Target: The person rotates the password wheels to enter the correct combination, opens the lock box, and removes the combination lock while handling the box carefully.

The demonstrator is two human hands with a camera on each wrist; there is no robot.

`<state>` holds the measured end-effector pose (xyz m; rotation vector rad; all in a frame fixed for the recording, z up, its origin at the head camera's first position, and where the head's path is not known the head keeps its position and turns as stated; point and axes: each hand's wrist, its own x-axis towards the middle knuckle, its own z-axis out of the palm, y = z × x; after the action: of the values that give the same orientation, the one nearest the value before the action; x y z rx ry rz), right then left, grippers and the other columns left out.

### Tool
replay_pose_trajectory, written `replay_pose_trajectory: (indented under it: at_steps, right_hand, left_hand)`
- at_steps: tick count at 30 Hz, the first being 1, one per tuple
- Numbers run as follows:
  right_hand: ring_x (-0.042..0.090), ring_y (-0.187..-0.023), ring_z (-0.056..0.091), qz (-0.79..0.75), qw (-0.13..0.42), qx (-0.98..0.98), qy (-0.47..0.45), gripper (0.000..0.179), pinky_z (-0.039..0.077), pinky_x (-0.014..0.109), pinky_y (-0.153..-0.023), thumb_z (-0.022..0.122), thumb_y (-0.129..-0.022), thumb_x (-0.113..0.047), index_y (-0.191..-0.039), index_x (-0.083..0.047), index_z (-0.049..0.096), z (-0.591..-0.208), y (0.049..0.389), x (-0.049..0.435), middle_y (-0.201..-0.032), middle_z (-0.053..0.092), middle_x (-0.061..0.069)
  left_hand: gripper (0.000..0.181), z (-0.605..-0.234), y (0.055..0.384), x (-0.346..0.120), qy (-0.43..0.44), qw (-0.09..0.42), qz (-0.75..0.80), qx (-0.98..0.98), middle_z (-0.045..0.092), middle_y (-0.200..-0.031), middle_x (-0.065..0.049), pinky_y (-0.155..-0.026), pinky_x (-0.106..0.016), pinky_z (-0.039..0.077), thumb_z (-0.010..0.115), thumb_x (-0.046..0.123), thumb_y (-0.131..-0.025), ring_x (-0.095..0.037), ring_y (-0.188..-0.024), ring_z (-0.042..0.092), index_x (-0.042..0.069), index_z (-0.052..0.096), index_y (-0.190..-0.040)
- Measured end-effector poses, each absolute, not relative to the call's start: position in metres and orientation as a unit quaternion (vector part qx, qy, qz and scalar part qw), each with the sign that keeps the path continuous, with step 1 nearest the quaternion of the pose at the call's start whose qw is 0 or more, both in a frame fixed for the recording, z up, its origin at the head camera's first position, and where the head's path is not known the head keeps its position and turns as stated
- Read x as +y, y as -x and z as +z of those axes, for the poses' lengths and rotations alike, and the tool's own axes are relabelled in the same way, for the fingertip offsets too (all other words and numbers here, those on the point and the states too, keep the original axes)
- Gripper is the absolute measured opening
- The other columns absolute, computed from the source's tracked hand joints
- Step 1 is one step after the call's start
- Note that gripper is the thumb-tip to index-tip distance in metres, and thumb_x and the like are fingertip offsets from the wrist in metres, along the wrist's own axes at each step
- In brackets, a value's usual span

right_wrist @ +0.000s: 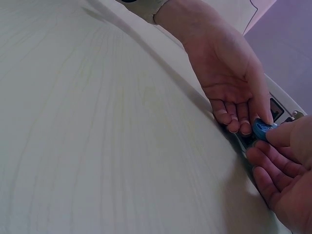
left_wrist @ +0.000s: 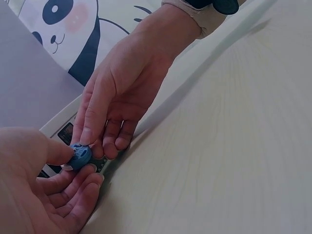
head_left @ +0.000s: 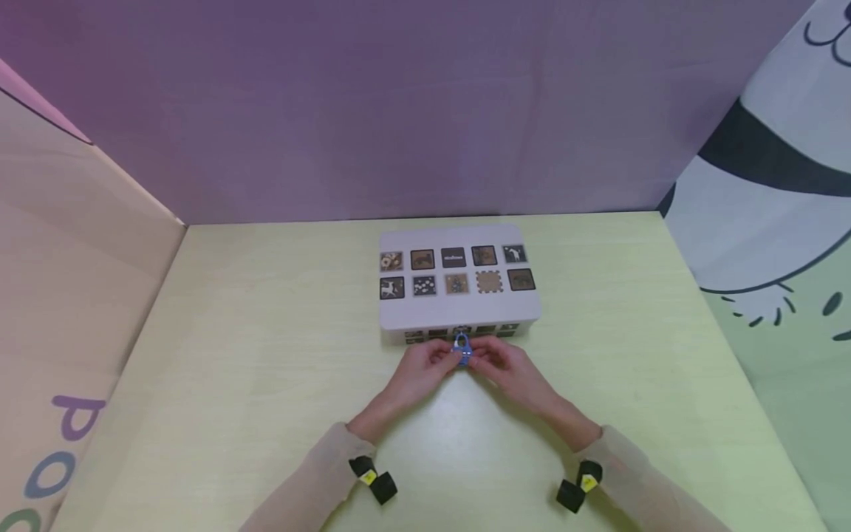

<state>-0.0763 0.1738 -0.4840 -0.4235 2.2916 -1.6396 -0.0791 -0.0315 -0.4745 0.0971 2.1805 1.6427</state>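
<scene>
A small blue padlock (head_left: 462, 355), which looks like a combination lock, is at the front of a white box (head_left: 459, 310) with small square pictures on its lid. Its shackle points towards the box's front clasp; whether it passes through the clasp cannot be told. From the left side my left hand (head_left: 425, 367) pinches the padlock between thumb and fingers. My right hand (head_left: 515, 374) pinches it from the right. In the left wrist view the padlock's round blue end (left_wrist: 80, 157) shows between both thumbs. Fingers partly cover the padlock (right_wrist: 263, 129) in the right wrist view.
The box sits on a pale wooden table (head_left: 266, 332), towards its back edge. A purple cloth wall (head_left: 372, 111) rises behind, and printed panels stand at the left and right. Black devices with yellow marks (head_left: 368, 477) are strapped at both wrists.
</scene>
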Motion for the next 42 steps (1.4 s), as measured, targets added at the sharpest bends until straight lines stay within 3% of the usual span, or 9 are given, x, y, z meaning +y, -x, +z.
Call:
replay_pose_trajectory:
  at_steps: [15, 42]
  right_hand:
    - [0.024, -0.101, 0.068, -0.564, 0.150, 0.799, 0.143, 0.029, 0.058, 0.025, -0.091, 0.066, -0.100, -0.006, -0.127, 0.003, 0.063, -0.4815, 0.0765, 0.1738, -0.110, 0.071, 0.013]
    - [0.025, -0.101, 0.067, -0.565, 0.155, 0.799, 0.135, 0.030, 0.057, 0.025, -0.091, 0.065, -0.100, -0.006, -0.128, 0.003, 0.062, -0.4803, 0.0753, 0.1724, -0.110, 0.071, 0.013]
  left_hand:
    - [0.030, -0.4781, 0.0798, -0.0367, -0.057, 0.208, 0.591, 0.777, 0.072, -0.103, -0.008, -0.086, -0.032, 0.059, 0.068, 0.021, -0.099, -0.017, -0.092, 0.067, -0.002, 0.068, -0.118]
    - [0.027, -0.4794, 0.0801, -0.0353, -0.061, 0.200, 0.593, 0.778, 0.072, -0.101, -0.008, -0.082, -0.030, 0.058, 0.069, 0.021, -0.099, -0.015, -0.088, 0.066, 0.000, 0.069, -0.114]
